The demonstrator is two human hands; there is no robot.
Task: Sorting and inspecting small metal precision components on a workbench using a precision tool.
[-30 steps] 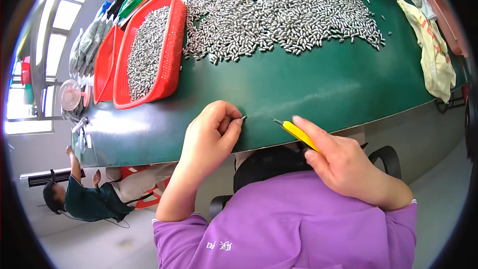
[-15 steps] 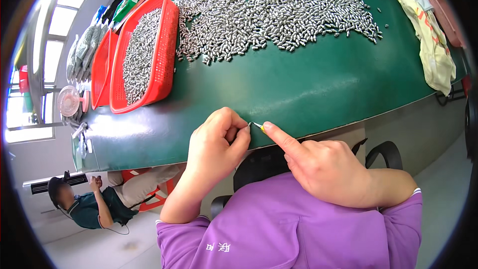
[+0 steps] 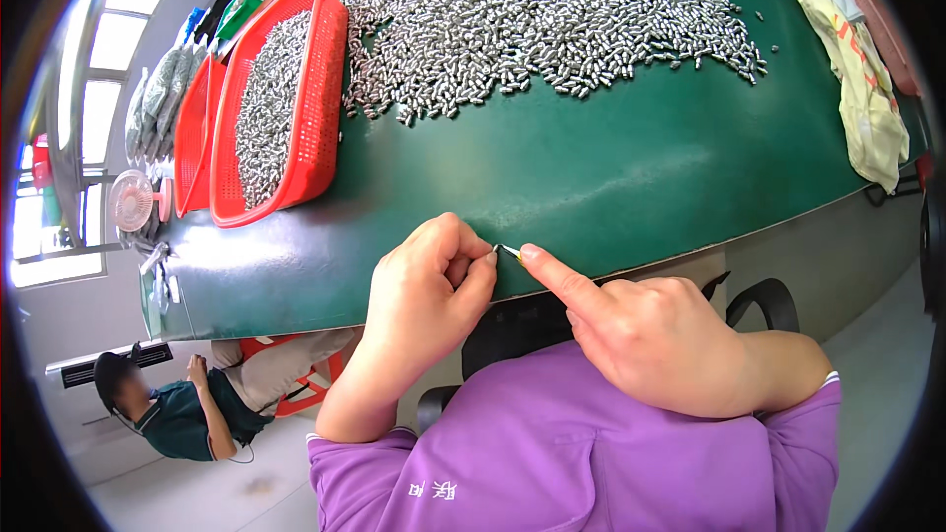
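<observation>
Just above the table's near edge, my left hand (image 3: 429, 281) is closed in a pinch, thumb against fingertips. A tiny metal piece (image 3: 497, 248) peeks out of that pinch, mostly hidden by the fingers. From the right comes my right hand (image 3: 650, 340), closed around a slim pointed tool (image 3: 509, 251) with a bit of yellow on it, the index finger stretched along it. The tool's tip meets or nearly meets the metal piece; its handle is hidden in the palm. Many small silvery metal parts (image 3: 532, 20) lie loose across the far side of the green table (image 3: 552, 177).
At the left stands a red plastic basket (image 3: 320, 108) with more metal parts, beside another red basket (image 3: 194, 153). A small pink fan (image 3: 133, 200) sits further left. Yellow cloth (image 3: 857, 89) hangs at the right edge. A seated person (image 3: 182, 414) is at the lower left.
My hands stay close together in almost the same place; the tool has tilted slightly at the metal piece. The view has shifted a little. The seated person's arm has moved.
</observation>
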